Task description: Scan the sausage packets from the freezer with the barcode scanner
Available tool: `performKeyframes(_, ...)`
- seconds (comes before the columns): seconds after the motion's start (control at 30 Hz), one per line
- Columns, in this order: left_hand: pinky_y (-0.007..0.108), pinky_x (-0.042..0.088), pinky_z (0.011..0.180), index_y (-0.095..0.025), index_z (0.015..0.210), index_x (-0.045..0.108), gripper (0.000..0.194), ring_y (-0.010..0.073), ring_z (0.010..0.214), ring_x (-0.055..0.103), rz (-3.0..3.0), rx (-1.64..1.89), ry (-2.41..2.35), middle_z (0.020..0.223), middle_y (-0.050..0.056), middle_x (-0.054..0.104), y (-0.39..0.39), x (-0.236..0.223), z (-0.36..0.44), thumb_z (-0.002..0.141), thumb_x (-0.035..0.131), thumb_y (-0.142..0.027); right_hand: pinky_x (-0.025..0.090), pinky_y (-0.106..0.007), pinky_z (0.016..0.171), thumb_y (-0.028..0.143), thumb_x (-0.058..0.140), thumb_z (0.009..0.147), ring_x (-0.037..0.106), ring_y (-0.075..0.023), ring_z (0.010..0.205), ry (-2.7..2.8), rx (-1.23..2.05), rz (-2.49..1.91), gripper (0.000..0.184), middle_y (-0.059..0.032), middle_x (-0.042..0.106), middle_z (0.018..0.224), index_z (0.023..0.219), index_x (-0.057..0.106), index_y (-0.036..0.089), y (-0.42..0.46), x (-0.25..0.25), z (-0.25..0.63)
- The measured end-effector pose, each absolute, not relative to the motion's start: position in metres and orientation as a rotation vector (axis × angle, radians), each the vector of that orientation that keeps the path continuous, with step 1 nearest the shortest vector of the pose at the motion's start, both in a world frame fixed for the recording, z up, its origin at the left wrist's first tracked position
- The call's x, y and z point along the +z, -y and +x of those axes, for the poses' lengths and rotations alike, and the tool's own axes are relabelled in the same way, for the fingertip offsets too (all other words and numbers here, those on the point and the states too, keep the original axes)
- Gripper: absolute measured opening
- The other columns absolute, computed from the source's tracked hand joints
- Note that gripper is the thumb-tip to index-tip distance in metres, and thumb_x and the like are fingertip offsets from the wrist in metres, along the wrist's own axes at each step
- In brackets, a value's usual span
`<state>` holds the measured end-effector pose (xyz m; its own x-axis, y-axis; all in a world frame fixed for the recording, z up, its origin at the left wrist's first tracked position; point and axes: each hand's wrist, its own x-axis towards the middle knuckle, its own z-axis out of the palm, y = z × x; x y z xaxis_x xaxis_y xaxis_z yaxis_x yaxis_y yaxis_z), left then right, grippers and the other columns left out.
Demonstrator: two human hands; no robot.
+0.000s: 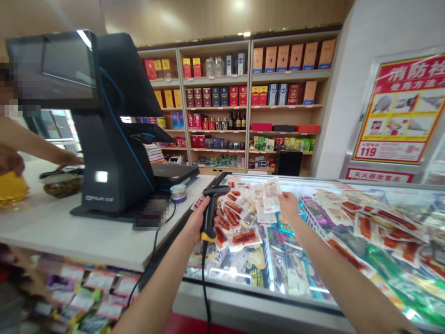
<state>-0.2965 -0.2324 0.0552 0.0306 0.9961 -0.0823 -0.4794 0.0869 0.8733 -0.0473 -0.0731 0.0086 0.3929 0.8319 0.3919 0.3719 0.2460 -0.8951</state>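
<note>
My left hand (200, 219) is wrapped round the grip of a black and yellow barcode scanner (210, 213), whose cable hangs down in front of the freezer. A small red and white packet shows beside that hand, and I cannot tell if it is held too. Between the fingers of my right hand (288, 205) is a pale, clear plastic packet (271, 194), raised over similar packets. Just right of the scanner, several vacuum-packed sausages (232, 211) lie in a pile on the freezer's glass top (239, 266). More sausage packs (385, 227) are spread to the right.
On the white counter (114, 241) at left stands a black checkout terminal (111, 139), with a round tin (178, 192) near it. Another person's arm (38, 141) reaches over the counter behind the terminal. Shelves of boxed goods (219, 97) line the back wall.
</note>
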Motion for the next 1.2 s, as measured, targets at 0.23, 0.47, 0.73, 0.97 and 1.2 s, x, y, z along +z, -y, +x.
performKeyframes(0.23,0.019,0.037,0.032,-0.013,0.068,0.052,0.036,0.0086,0.034,0.045,0.684,1.338,-0.936,0.042,-0.001,0.048,0.248,0.046,-0.33,0.074,0.04,-0.046,0.043,-0.027,0.071,0.018,0.043,0.066,0.058,-0.0195,0.083,1.47,0.395,-1.41,0.031,-0.0074,0.064,0.088,0.09,0.061,0.013,0.061,0.022,-0.103)
performKeyframes(0.47,0.019,0.038,0.034,-0.012,0.068,0.051,0.033,0.008,0.036,0.046,0.711,1.364,-0.945,0.046,0.0,0.05,0.244,0.045,-0.319,0.075,0.041,-0.043,0.038,-0.028,0.081,0.024,0.049,0.068,0.054,-0.0198,0.092,1.733,0.232,-1.523,0.032,-0.0064,0.061,0.097,0.096,0.06,0.016,0.072,0.024,-0.056)
performKeyframes(0.73,0.019,0.038,0.035,-0.013,0.075,0.053,0.029,0.0087,0.038,0.048,0.885,1.221,-0.836,0.05,0.0,0.053,0.226,0.046,-0.252,0.074,0.044,-0.041,0.037,-0.03,0.079,0.037,0.053,0.063,0.052,-0.0232,0.094,1.942,0.043,-1.854,0.037,-0.0089,0.059,0.1,0.092,0.061,0.015,0.129,0.011,0.124)
performKeyframes(0.97,0.018,0.037,0.036,-0.012,0.074,0.053,0.032,0.0083,0.039,0.047,0.92,1.065,-0.811,0.047,0.001,0.051,0.223,0.049,-0.214,0.075,0.042,-0.043,0.036,-0.027,0.062,0.043,0.059,0.055,0.056,-0.0209,0.075,2.048,0.203,-1.994,0.039,-0.0073,0.062,0.083,0.084,0.06,0.017,0.17,-0.018,0.145)
performKeyframes(1.2,0.018,0.035,0.035,-0.012,0.072,0.053,0.035,0.008,0.037,0.045,0.936,1.026,-0.837,0.048,0.002,0.053,0.226,0.048,-0.207,0.075,0.041,-0.045,0.037,-0.024,0.052,0.037,0.059,0.057,0.054,-0.0138,0.057,1.421,0.796,-1.569,0.026,-0.0008,0.06,0.062,0.074,0.056,0.018,0.144,-0.011,0.098)
